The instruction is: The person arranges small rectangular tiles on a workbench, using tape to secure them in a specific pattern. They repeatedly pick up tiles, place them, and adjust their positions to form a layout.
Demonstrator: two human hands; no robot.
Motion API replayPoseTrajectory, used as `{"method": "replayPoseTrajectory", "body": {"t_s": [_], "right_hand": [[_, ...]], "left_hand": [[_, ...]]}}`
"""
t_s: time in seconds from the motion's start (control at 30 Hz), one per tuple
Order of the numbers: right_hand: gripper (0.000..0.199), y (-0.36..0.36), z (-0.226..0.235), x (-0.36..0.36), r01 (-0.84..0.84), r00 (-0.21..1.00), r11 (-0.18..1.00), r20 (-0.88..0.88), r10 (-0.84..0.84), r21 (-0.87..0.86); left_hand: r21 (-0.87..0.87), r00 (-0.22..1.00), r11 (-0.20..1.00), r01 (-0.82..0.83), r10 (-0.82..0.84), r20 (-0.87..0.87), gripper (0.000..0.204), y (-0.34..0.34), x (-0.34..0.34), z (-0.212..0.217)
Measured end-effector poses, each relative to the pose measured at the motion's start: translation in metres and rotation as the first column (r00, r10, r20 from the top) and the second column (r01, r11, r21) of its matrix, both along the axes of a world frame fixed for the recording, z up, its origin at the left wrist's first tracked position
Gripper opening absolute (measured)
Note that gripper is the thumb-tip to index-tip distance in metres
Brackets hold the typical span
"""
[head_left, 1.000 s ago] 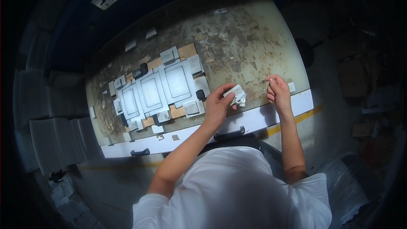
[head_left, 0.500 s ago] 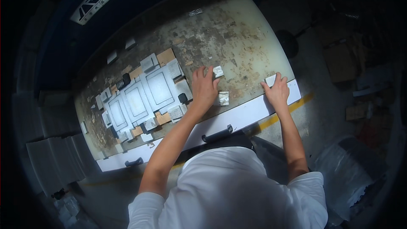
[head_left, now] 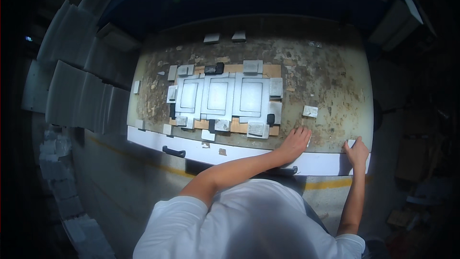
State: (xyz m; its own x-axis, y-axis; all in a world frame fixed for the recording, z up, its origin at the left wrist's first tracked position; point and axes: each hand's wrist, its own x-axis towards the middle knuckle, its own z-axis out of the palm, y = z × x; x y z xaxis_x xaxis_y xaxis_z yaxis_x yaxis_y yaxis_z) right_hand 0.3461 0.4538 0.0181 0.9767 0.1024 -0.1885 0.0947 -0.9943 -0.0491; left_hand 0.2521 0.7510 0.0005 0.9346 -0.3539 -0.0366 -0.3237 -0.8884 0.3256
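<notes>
My left hand (head_left: 294,142) lies flat, fingers spread, on the worn bench top (head_left: 330,81) near its front edge. A small pale piece (head_left: 309,140) peeks out beside its fingertips. A small grey metal block (head_left: 310,111) sits just beyond that hand. My right hand (head_left: 357,152) rests on the white front strip (head_left: 239,154) of the bench, fingers curled over a small pale piece (head_left: 351,142). Three grey framed plates (head_left: 218,97) lie side by side in the middle of the bench, ringed by small metal blocks and brown pads.
Two black handles (head_left: 173,151) are fixed to the bench front. Two grey blocks (head_left: 225,37) sit at the far edge. Stacks of pale trays (head_left: 79,91) stand to the left. Cardboard and clutter (head_left: 412,163) lie on the floor to the right.
My left hand let go of a crumpled white thing, reached to the plates, then drew back to the front edge. My right hand stayed at the bench's front edge. The view has swung.
</notes>
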Motion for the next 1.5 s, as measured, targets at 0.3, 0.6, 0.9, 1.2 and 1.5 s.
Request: {"method": "replayPoseTrajectory", "body": {"t_s": [0.3,0.6,0.9,1.2,1.5], "right_hand": [[0.052,-0.016,0.003,-0.017,0.122,0.993,0.953,-0.038,-0.116,0.278],[0.025,-0.009,-0.001,-0.111,0.301,0.940,0.871,0.032,-0.339,0.389],[0.014,0.039,0.020,-0.218,0.436,0.892,0.808,-0.068,-0.448,0.397],[0.014,0.109,0.031,-0.245,0.498,0.867,0.785,-0.199,-0.457,0.368],[0.011,0.130,0.076,-0.193,0.384,0.919,0.833,-0.075,-0.388,0.399]], "left_hand": [[-0.224,0.938,0.972,0.071,0.011,0.346,0.062,0.054,0.001,0.045],[0.091,0.852,0.884,-0.458,0.408,0.327,0.030,0.330,0.173,0.057],[0.154,0.955,0.943,-0.294,0.295,0.014,0.026,0.412,0.292,-0.002],[0.143,0.964,0.960,-0.241,0.254,-0.081,0.027,0.415,0.322,-0.011],[-0.179,0.911,0.963,-0.200,0.251,0.328,0.021,0.399,0.252,0.000]]}}
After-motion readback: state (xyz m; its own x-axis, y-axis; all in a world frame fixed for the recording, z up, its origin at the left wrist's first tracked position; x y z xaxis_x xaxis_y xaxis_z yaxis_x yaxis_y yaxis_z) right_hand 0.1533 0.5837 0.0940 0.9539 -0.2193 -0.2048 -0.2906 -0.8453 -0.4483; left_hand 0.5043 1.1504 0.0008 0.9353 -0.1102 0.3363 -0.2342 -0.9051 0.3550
